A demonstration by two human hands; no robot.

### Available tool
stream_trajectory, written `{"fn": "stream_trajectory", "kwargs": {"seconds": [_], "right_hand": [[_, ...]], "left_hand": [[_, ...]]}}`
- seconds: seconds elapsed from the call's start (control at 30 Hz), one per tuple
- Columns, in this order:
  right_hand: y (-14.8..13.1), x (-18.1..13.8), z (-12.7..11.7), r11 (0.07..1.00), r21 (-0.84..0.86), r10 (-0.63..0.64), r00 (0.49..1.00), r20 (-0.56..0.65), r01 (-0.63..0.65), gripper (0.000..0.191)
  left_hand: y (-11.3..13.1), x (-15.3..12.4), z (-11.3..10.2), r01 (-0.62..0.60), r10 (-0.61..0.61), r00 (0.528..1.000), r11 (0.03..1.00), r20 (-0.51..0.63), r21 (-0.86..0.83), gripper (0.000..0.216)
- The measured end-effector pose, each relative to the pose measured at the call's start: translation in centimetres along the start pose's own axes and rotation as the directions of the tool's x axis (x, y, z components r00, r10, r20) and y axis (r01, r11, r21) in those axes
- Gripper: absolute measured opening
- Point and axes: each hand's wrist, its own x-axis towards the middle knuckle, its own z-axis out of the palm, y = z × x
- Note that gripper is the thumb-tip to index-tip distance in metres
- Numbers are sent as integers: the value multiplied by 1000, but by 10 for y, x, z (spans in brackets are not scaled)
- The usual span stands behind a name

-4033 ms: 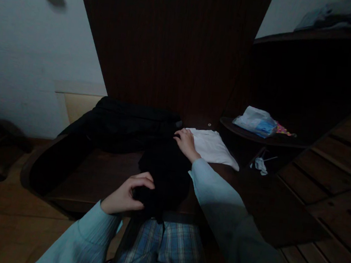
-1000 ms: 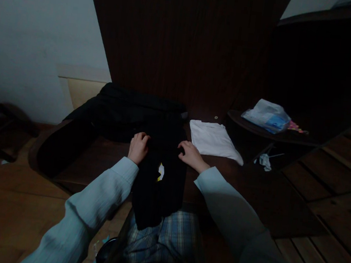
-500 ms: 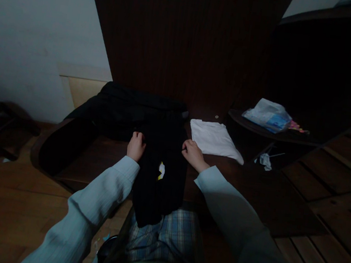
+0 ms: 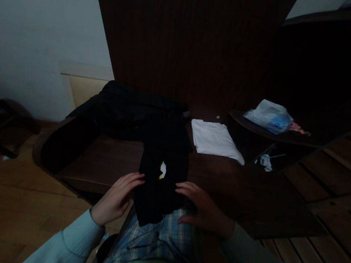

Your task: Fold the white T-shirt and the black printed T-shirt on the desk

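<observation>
A black garment [image 4: 176, 165] with a small white and yellow print lies lengthwise on the dark wooden bench [image 4: 104, 161], its near end hanging over the edge towards my lap. My left hand [image 4: 119, 197] is at the garment's left side near that end, fingers stretched out and fingertips at the cloth. On the opposite side, my right hand [image 4: 201, 207] is spread with its fingertips by the right edge. Neither hand grips the cloth. Whether the fingertips press on it is too dark to tell.
Other dark clothing [image 4: 127, 106] is heaped at the bench's back left. A folded white garment [image 4: 216, 140] lies right of the black one. On a small shelf to the right rests a plastic package [image 4: 270, 116], with crumpled white paper [image 4: 266, 162] below it.
Both hands have let go of the black garment's sides farther up and come back towards my body. Their fingers have gone from pinched to spread. The garment lies nearly as before.
</observation>
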Motion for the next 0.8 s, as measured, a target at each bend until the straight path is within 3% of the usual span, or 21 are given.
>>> {"fn": "stream_trajectory", "kwargs": {"seconds": [0.07,0.2,0.37,0.53,0.63,0.8], "right_hand": [[-4,-4,15,992,-123,-9,999,34,13,62],[0,1,38,963,-268,20,997,-73,-39,40],[5,1,9,977,-205,-86,984,-157,53,34],[1,-11,-14,967,-218,-154,985,-82,133,24],[-4,-15,-11,960,-228,-176,984,-35,164,16],[-12,-13,-15,963,-254,-125,986,-108,94,9]], "left_hand": [[5,-5,8,-103,99,993,993,64,58,67],[9,5,17,-187,184,982,979,42,86,42],[7,7,7,-150,149,989,985,-14,-85,21],[3,-1,9,-161,154,986,978,-58,-131,22],[5,-2,14,-211,210,978,977,-9,-23,31],[9,-4,16,-280,267,958,950,104,140,51]]}}
